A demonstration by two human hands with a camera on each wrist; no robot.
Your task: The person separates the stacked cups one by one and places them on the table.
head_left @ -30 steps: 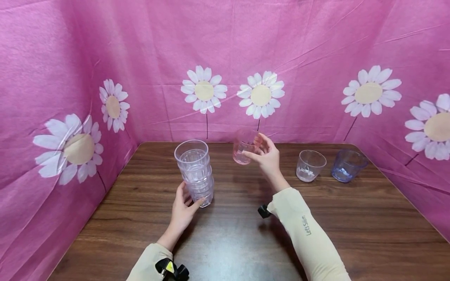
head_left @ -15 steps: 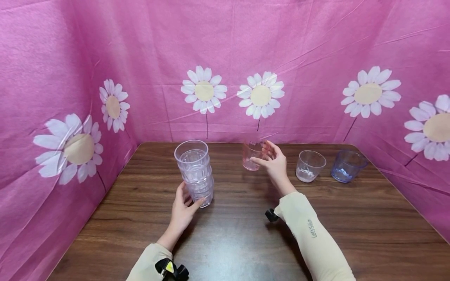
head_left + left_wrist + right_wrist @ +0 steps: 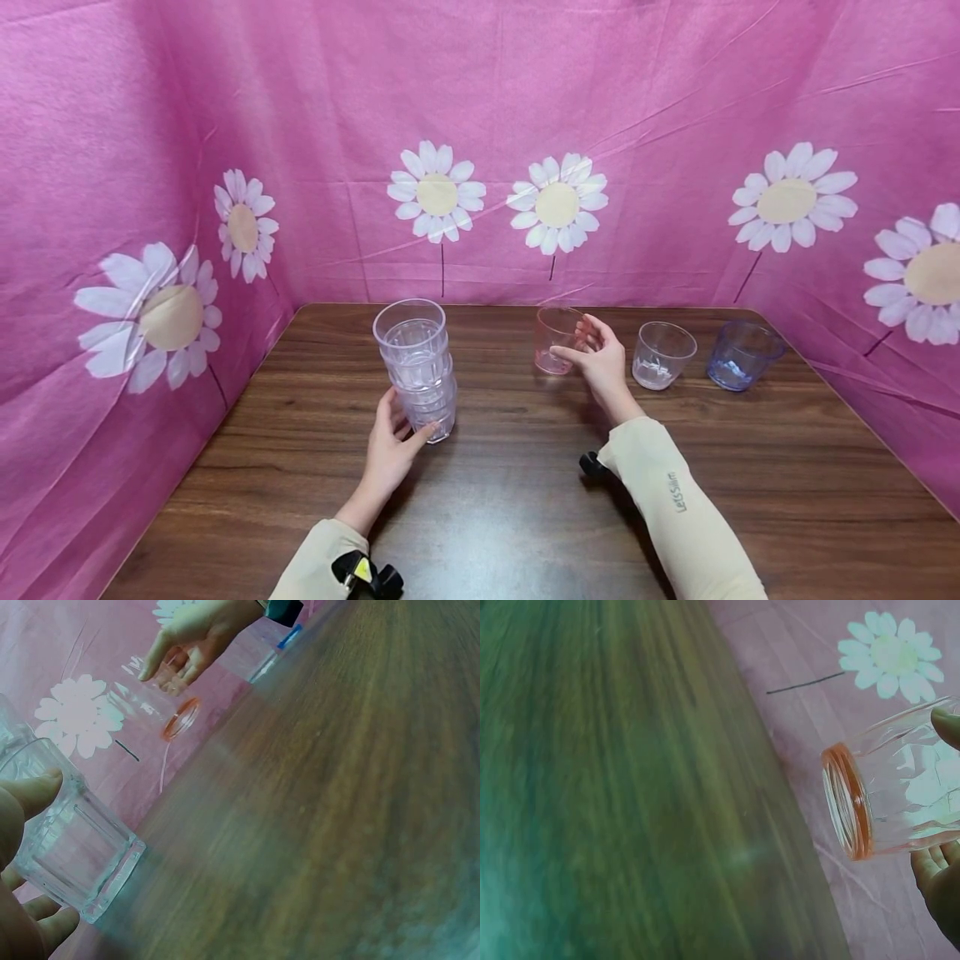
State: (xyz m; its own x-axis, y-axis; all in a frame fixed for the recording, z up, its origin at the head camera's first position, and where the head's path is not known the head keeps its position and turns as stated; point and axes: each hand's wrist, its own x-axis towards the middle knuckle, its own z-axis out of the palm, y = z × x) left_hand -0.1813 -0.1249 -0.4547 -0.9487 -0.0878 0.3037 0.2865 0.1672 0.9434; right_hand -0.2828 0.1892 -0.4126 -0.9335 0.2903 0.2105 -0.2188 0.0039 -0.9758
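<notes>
A stack of clear ribbed cups stands on the wooden table left of centre. My left hand grips the bottom cup of that stack, thumb and fingers around its base. My right hand holds a pink clear cup upright, at or just above the table towards the back. In the right wrist view the pink cup shows its orange-tinted base, with my fingertips on its wall.
A clear cup and a blue cup stand to the right of my right hand near the back. A pink cloth with white daisies closes off the back and both sides.
My right hand has carried the pink cup to the right and downward, closer to the table and the clear cup. My left hand and the stack have not moved.
</notes>
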